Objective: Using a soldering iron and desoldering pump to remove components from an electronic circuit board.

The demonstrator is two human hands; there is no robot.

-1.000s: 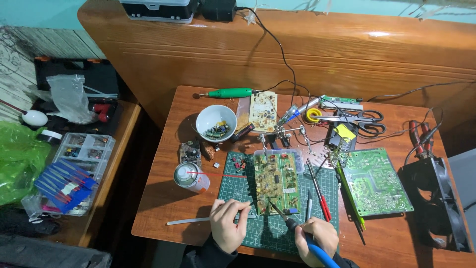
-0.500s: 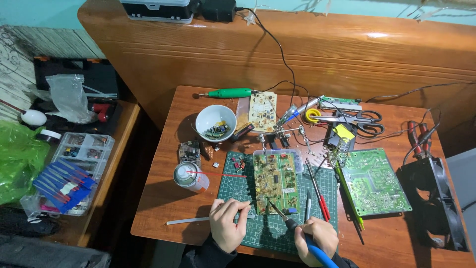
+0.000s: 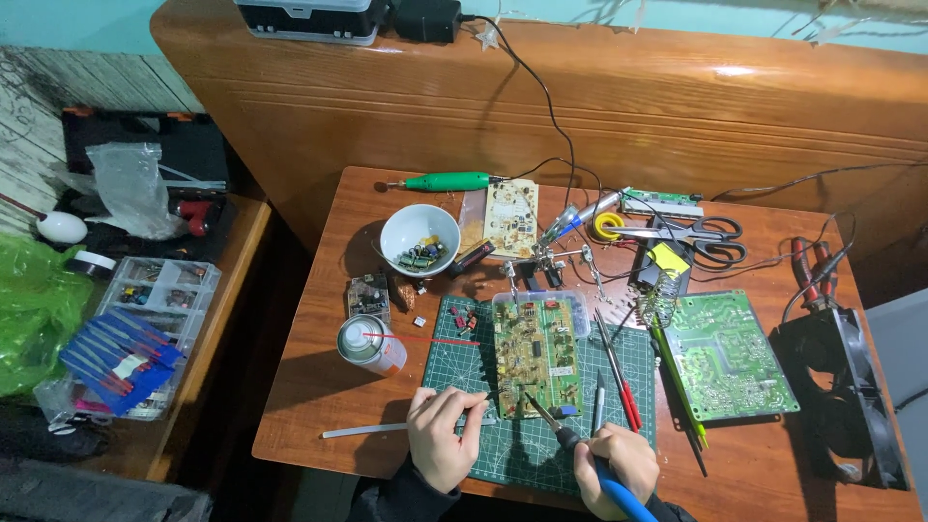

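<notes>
A green circuit board (image 3: pixel 537 355) lies on a dark green cutting mat (image 3: pixel 503 445) at the table's front. My right hand (image 3: pixel 614 466) grips a blue-handled soldering iron (image 3: pixel 580 452); its tip touches the board's near edge. My left hand (image 3: pixel 443 437) pinches a thin wire of solder (image 3: pixel 387 428) that reaches toward the same spot and trails left across the table.
On the wooden table (image 3: pixel 319 377) are a white bowl of parts (image 3: pixel 419 242), a spray can (image 3: pixel 370 345), a second green board (image 3: pixel 732 355), scissors (image 3: pixel 696 235), screwdrivers (image 3: pixel 619 372), a green rotary tool (image 3: pixel 447 181) and a black fan (image 3: pixel 846 396). A parts organiser (image 3: pixel 145 319) sits left.
</notes>
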